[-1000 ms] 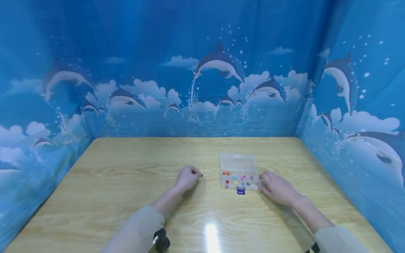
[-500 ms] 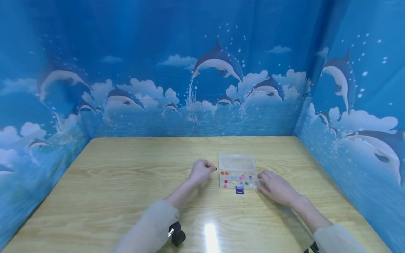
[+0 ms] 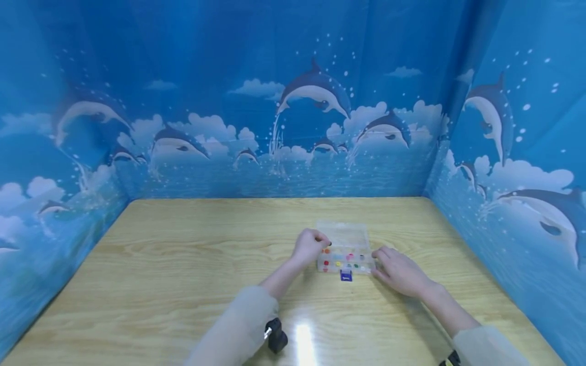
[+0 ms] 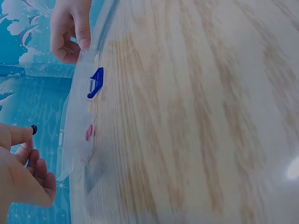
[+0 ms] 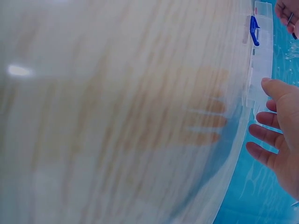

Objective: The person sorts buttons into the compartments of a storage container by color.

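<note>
The left hand (image 3: 310, 245) is pinching a small black bead (image 4: 33, 128) over the clear bead box (image 3: 345, 252) lying mid-table (image 3: 183, 264). At the box's 3 o'clock edge, the right hand (image 3: 399, 271) is resting with relaxed fingers touching it.

Wooden table (image 3: 183, 264): bare to left, front and far side of the clear compartment box (image 3: 345, 249); free passage there.
Box: lid laid open toward back wall, compartments exposed from above; blue latch (image 3: 346, 275) sticks out at near edge.
L side of box: blocked by left hand (image 3: 310, 245), pinching a small dark bead (image 4: 33, 128) over the box's L edge, apparently.
R side: blocked by right hand (image 3: 397, 269), fingers against box's R end.
Dolphin-print backdrop (image 3: 293, 127): closes back, L and R; approach from front/above only.
</note>
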Motion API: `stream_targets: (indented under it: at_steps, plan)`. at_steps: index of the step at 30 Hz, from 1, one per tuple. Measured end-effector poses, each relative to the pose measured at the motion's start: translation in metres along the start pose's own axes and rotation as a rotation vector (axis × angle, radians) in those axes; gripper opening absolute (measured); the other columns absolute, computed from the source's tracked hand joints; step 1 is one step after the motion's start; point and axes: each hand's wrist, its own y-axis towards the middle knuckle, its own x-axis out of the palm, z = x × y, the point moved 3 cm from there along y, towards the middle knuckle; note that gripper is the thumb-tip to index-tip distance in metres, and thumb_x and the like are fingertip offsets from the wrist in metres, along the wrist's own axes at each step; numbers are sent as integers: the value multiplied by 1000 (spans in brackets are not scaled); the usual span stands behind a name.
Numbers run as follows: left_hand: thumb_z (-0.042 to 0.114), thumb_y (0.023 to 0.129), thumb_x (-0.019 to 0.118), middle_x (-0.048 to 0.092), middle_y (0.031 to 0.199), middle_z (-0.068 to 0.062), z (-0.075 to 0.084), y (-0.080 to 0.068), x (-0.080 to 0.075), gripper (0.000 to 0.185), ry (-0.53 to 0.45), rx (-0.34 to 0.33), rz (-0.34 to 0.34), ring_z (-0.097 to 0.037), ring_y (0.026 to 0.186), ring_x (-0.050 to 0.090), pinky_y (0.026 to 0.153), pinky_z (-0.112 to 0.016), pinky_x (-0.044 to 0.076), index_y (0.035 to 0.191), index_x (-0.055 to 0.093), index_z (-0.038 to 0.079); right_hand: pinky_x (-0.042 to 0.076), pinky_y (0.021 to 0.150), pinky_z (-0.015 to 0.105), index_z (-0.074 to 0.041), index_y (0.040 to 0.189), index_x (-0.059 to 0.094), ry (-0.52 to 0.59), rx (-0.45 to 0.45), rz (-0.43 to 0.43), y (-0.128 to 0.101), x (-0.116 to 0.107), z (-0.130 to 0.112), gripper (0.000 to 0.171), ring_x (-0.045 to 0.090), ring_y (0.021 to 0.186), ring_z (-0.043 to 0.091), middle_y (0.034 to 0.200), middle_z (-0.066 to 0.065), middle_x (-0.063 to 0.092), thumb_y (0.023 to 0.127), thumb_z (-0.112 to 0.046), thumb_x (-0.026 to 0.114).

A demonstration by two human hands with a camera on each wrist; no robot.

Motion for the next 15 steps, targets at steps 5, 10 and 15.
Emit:
stream_targets:
  at_steps: [5, 10, 15]
  plan:
    - [7, 86, 63, 60, 75, 1, 6, 2, 12, 8, 7, 3, -14, -11, 62, 51, 53, -22, 43, 80, 68, 5, 49, 79, 41, 2, 106, 57, 3, 3, -3, 0, 0, 0, 33, 58, 91, 26, 102, 12, 58, 83, -20, 68]
    - [8, 84, 65, 61, 73, 1, 12, 5, 23, 8, 28, 52, -9, -9, 56, 47, 49, -21, 40, 77, 68, 5, 49, 79, 42, 1, 106, 57, 3, 3, 3, 0, -1, 0, 34, 58, 91, 27, 102, 12, 58, 83, -20, 68]
    - [7, 85, 64, 61, 73, 2, 16, 5, 34, 9, 23, 65, -33, -9, 56, 49, 51, -21, 42, 77, 68, 5, 49, 79, 41, 2, 107, 57, 9, -4, 5, 0, 0, 1, 33, 58, 91, 27, 102, 12, 58, 83, -20, 67]
